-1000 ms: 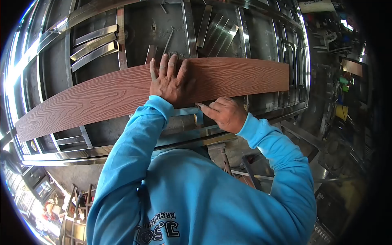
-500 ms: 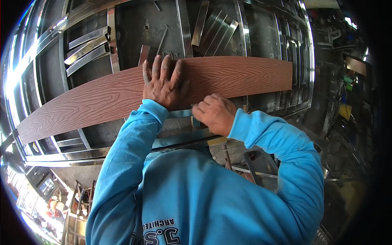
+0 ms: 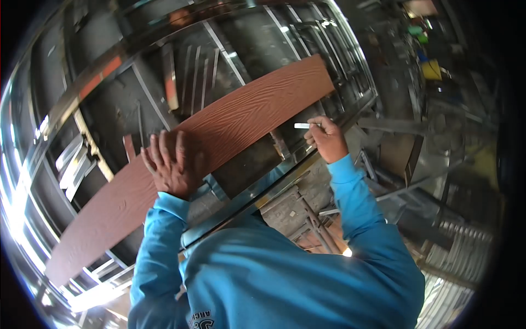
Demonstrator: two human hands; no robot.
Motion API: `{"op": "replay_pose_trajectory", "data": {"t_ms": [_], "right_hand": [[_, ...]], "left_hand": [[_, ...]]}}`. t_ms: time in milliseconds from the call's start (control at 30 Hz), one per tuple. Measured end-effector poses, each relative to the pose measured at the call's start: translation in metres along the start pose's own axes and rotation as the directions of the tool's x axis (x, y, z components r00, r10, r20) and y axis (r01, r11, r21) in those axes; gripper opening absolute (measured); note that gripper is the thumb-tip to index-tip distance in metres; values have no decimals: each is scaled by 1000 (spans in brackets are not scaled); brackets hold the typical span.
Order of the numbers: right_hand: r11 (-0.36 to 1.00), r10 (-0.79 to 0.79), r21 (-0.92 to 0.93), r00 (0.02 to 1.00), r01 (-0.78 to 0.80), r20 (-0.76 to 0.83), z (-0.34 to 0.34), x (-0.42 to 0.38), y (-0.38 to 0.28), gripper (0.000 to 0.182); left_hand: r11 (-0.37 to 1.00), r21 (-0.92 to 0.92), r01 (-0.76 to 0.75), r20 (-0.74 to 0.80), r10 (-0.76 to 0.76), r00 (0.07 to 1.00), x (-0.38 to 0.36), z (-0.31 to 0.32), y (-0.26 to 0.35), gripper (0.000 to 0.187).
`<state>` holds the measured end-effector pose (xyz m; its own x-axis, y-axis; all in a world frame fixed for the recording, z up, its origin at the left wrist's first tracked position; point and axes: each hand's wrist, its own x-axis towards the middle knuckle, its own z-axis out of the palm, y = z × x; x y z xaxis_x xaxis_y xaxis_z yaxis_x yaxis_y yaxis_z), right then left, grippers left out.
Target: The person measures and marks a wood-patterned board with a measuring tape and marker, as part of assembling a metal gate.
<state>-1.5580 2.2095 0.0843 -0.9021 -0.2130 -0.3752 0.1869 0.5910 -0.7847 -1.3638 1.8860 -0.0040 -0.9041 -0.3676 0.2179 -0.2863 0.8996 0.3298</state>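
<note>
While your left hand (image 3: 174, 164) is lying flat, fingers spread, on the reddish wood-grain plank (image 3: 219, 137), it is pinning rather than gripping: nothing is closed around the board. Your right hand (image 3: 327, 138) is pinching a short white marker (image 3: 302, 125) between thumb and fingertips, its tip sitting just below the plank's lower edge, toward its right end. The plank is lying slantwise across the steel frame (image 3: 274, 178), bridging several shiny bars. With only palm pressure holding it, the board is likely to skate on that polished metal if you lean into the marker, and the mark would land crooked.
</note>
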Motion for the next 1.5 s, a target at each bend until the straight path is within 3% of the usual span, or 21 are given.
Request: {"op": "replay_pose_trajectory", "data": {"t_ms": [100, 200, 267, 400, 600, 700, 767, 900, 1000, 1067, 1100, 1200, 1267, 1300, 1333, 1400, 1433, 1500], "right_hand": [[944, 145, 320, 975, -85, -170, 31, -15, 25, 13], [922, 84, 386, 953, 37, -290, 66, -24, 41, 13], [943, 22, 318, 934, 99, -356, 84, -20, 52, 16], [988, -30, 121, 898, 92, -440, 103, -17, 53, 18], [986, -147, -20, 817, 164, -558, 119, -14, 56, 17], [989, -140, -45, 813, 140, -564, 119, -18, 38, 14], [977, -204, -163, 810, 135, -550, 115, -19, 24, 12], [955, -234, -282, 815, 91, -530, 117, -15, 20, 12], [960, -218, -268, 805, 76, -552, 120, -14, 22, 12], [993, 32, 116, 988, -15, -153, 115, -28, 13, 12], [952, 88, 286, 992, -111, 91, 114, -36, 9, 13], [978, -15, 203, 990, 44, -141, 116, -43, 23, 18], [973, 53, 230, 947, 22, -316, 67, -31, 9, 21], [898, 201, 437, 936, -57, -291, 48, -16, 18, 22], [981, 14, 171, 849, 90, -528, 33, 7, 37, 23], [976, -13, 152, 739, 155, -673, 4, 45, 58, 21], [992, -16, 71, 669, 102, -743, -4, 61, 65, 20], [997, 22, 60, 625, 40, -781, -12, 94, 85, 20]], "left_hand": [[968, -34, -248, 16, 249, 968, 21, 24, 32, 62], [927, -94, -364, 137, 374, 917, 49, 32, 66, 53], [899, -151, -412, 144, 432, 890, 60, 37, 77, 44], [891, -128, -436, 151, 452, 879, 62, 38, 79, 45], [885, -113, -452, 113, 464, 879, 63, 39, 82, 47], [880, -117, -460, 111, 472, 875, 63, 41, 81, 49], [877, -118, -465, 131, 478, 869, 63, 44, 78, 50], [871, -101, -481, 71, 489, 870, 65, 41, 82, 48], [845, -92, -527, 0, 529, 849, 63, 46, 80, 49], [836, -72, -543, -6, 544, 839, 63, 48, 80, 49], [830, -60, -554, -10, 555, 832, 64, 48, 80, 49], [808, -48, -588, -33, 587, 809, 65, 48, 80, 50], [801, -37, -597, -25, 596, 802, 64, 51, 78, 50], [799, -34, -601, -14, 601, 799, 63, 51, 78, 51], [798, -29, -602, -9, 602, 799, 62, 50, 78, 52], [798, -20, -602, -5, 602, 798, 63, 50, 79, 52], [798, -17, -603, 0, 603, 798, 62, 50, 78, 53], [798, -6, -603, 0, 603, 798, 63, 49, 80, 51]]}}
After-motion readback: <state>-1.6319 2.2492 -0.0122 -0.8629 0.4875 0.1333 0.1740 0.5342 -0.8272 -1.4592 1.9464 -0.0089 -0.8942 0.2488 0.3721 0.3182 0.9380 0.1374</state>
